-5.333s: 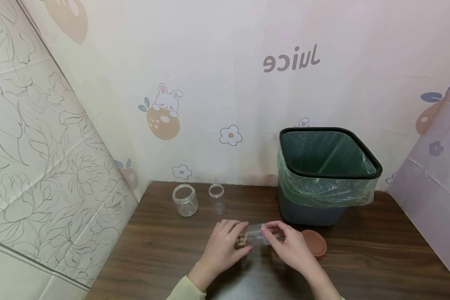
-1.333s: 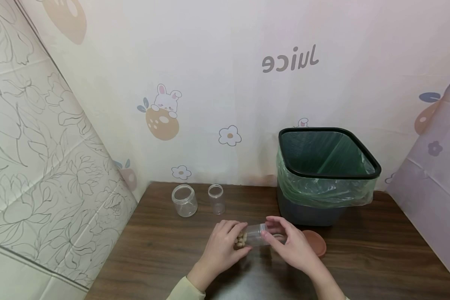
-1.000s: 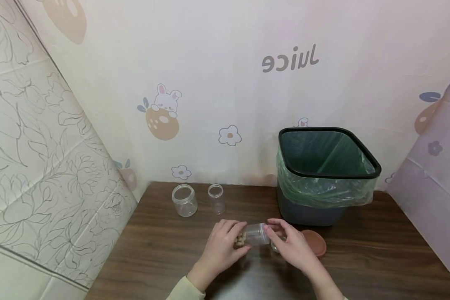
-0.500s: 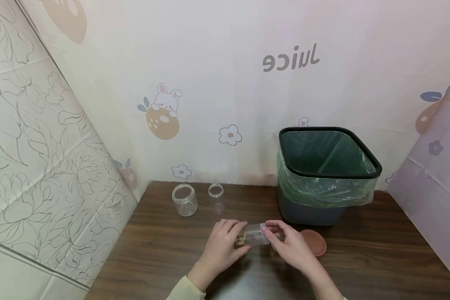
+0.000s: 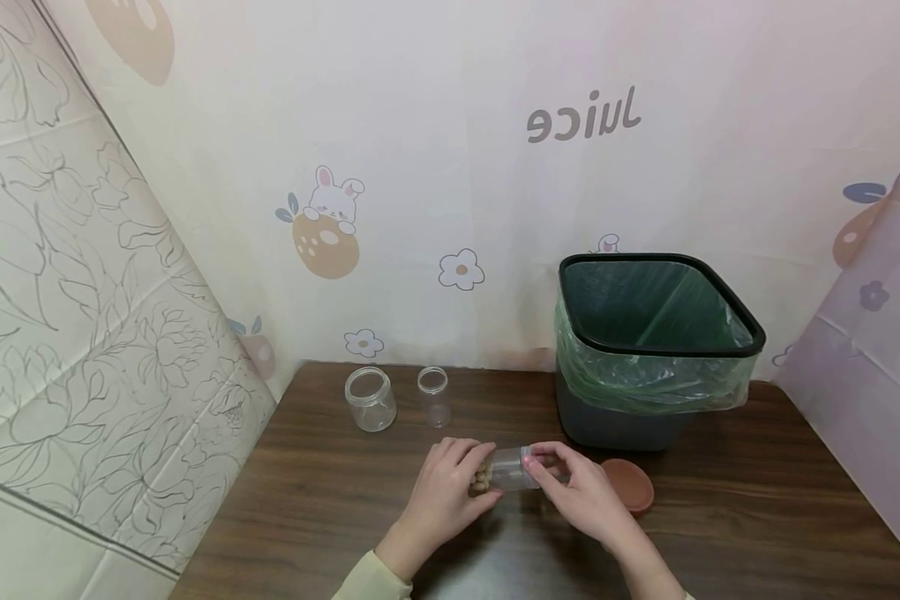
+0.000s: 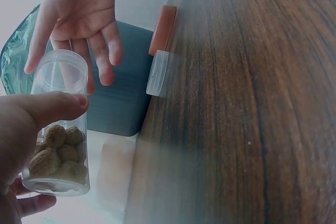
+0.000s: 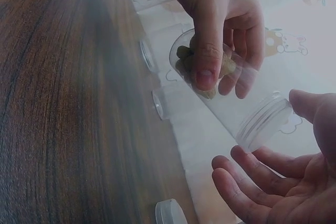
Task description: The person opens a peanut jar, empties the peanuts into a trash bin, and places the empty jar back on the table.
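Note:
My left hand grips a clear plastic jar around its lower end, holding it tilted on its side over the table with its top towards the right. What look like peanuts in their shells fill the bottom part of the jar. At the other end, my right hand has thumb and fingertips on either side of the ridged clear lid. Its other fingers are spread out, the palm turned towards the jar. A second clear lid rests on the table below the right hand, mostly hidden in the head view.
A terracotta-coloured lid lies right of the right hand. Behind it stands a bin with a green liner. Two uncovered clear jars, one wide and one narrow, stand along the wall side of the brown wooden table.
The right hand's fingers, spread away from the lid about a second ago, have come back in around it. The left hand keeps holding the jar in about the same place.

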A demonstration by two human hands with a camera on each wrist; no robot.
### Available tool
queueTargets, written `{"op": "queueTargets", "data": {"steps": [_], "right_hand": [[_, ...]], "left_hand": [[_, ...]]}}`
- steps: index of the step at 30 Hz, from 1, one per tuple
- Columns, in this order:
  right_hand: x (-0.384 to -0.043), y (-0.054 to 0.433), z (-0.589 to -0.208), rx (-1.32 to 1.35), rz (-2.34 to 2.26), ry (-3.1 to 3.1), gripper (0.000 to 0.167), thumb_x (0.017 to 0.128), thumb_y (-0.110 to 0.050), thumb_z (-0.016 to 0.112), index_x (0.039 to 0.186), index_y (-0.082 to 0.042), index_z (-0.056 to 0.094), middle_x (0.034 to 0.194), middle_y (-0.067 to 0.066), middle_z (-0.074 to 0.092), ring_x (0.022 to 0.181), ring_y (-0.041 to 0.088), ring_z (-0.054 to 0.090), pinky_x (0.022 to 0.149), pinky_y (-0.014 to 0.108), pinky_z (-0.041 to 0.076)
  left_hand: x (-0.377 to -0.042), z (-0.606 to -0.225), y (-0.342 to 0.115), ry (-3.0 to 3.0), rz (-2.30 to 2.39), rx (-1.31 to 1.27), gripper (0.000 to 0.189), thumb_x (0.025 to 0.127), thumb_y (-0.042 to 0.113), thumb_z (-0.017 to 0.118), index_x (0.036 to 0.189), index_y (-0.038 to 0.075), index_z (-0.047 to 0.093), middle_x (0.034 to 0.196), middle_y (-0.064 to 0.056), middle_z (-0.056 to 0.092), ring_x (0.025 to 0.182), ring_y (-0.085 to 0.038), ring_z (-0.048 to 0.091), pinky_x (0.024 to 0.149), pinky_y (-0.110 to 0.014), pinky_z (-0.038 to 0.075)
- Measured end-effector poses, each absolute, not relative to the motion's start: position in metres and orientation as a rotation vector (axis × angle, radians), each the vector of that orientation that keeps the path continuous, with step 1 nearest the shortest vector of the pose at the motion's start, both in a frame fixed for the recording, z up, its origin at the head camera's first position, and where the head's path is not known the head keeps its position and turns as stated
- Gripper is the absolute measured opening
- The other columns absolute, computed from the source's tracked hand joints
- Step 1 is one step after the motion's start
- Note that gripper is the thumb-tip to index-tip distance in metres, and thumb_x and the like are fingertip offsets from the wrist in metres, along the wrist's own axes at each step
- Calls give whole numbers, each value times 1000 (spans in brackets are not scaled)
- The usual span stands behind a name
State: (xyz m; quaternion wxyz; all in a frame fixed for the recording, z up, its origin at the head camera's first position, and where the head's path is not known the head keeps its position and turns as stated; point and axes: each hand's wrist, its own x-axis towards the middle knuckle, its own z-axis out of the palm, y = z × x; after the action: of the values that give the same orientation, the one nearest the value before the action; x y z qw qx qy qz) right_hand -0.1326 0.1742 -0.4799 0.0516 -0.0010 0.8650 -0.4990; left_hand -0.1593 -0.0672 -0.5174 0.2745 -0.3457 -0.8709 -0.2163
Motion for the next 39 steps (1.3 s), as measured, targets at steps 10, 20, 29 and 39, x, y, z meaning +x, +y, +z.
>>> {"op": "queueTargets", "data": {"steps": [10,20,29,39], "right_hand": [[-133,175,-480,-13,-1555,2592,45,104,-49,74,132,-14,72,118,0,74,106,14,71,78,28,59],[-133,180,-480,-86,-1611,2549,46,102,-42,78,137,-14,69,125,6,72,111,19,72,81,29,59],[-134,183,-480,-234,-1662,2545,47,101,-33,81,141,-14,66,129,9,70,114,21,70,90,29,60],[-132,186,-485,-476,-1757,2545,51,95,-18,87,141,-11,65,136,9,68,118,24,69,93,37,63]], "left_hand": [[-160,-517,-68,-2339,-584,-934,68,74,36,104,131,13,75,119,1,72,105,-18,65,85,-37,54],[-159,-517,-67,-2354,-594,-930,67,75,36,104,131,14,75,119,1,72,106,-18,65,86,-38,55],[-159,-516,-67,-2354,-596,-927,67,75,37,104,131,15,75,119,2,72,106,-18,65,87,-38,55],[-160,-516,-68,-2363,-591,-927,67,76,38,103,132,15,75,119,2,72,107,-17,64,88,-38,55]]}}
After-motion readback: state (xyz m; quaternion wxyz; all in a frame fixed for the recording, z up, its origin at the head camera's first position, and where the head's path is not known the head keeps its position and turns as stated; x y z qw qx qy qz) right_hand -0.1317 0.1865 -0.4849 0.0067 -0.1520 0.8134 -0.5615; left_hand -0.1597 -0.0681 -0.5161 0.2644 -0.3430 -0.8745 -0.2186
